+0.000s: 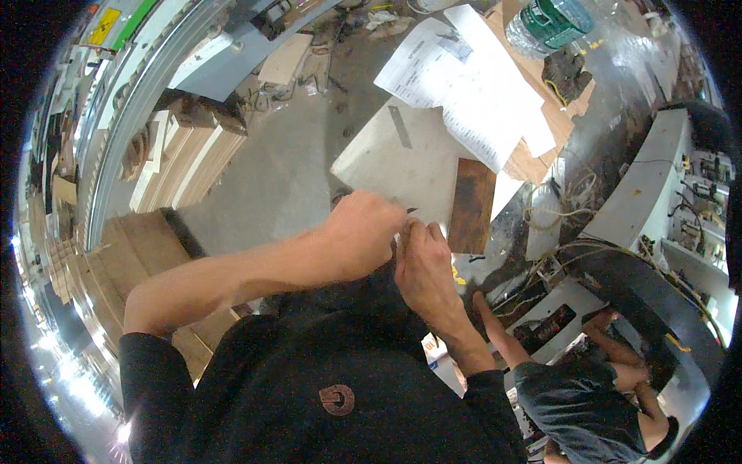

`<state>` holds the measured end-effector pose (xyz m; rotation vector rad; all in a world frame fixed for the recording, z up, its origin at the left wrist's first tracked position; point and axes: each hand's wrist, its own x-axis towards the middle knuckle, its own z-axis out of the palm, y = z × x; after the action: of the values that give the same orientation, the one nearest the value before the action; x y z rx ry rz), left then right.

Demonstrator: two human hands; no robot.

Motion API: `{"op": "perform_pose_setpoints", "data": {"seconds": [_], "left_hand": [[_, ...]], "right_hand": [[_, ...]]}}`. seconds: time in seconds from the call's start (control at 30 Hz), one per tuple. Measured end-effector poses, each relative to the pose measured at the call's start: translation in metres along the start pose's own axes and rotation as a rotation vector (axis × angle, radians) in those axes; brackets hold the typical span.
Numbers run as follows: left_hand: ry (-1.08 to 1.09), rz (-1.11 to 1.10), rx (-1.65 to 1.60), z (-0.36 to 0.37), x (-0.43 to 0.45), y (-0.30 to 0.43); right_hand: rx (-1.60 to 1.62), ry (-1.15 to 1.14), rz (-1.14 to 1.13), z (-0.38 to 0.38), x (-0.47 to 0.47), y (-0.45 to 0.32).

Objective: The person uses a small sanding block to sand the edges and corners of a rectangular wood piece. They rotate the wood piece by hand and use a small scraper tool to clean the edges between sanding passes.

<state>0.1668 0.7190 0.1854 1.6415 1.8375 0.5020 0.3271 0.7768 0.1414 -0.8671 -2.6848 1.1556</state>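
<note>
My left hand [368, 235] is curled into a fist, knuckles up. A thin dark pointed tip [412, 210] sticks out beside it, towards the right. Close against it is my right hand [426, 264], its fingers bent inward and raised. Whatever lies between the hands is mostly hidden, apart from a small pale sliver. Just beyond them lies a pale flat panel [394, 168] with a narrow grey strip [400, 126] on top. A brown, stained rectangular plate [472, 206] rests along the panel's right side.
Printed sheets [458, 87] cover the panel's far edge. Beyond them are a large clear plastic bottle [548, 26] and a dark work glove [565, 72]. Stacked boards [188, 159] stand at left, cardboard [127, 243] nearer. Another person [579, 400] works at lower right beside cables [565, 206].
</note>
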Motion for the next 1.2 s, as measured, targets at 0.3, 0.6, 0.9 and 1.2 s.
{"op": "perform_pose_setpoints", "data": {"seconds": [0.3, 0.6, 0.9, 1.2], "left_hand": [[-0.132, 0.036, 0.193, -0.005, 0.0, 0.012], [-0.073, 0.203, 0.235, 0.0, 0.002, 0.008], [-0.209, 0.113, 0.149, -0.009, -0.001, 0.004], [-0.208, 0.027, 0.121, -0.009, -0.002, -0.011]], "right_hand": [[-0.027, 0.014, -0.02, 0.008, -0.001, 0.002], [-0.059, 0.059, -0.138, 0.009, 0.0, 0.002], [-0.037, 0.072, -0.087, 0.008, -0.002, -0.006], [-0.106, 0.049, -0.12, 0.019, -0.002, -0.005]]}}
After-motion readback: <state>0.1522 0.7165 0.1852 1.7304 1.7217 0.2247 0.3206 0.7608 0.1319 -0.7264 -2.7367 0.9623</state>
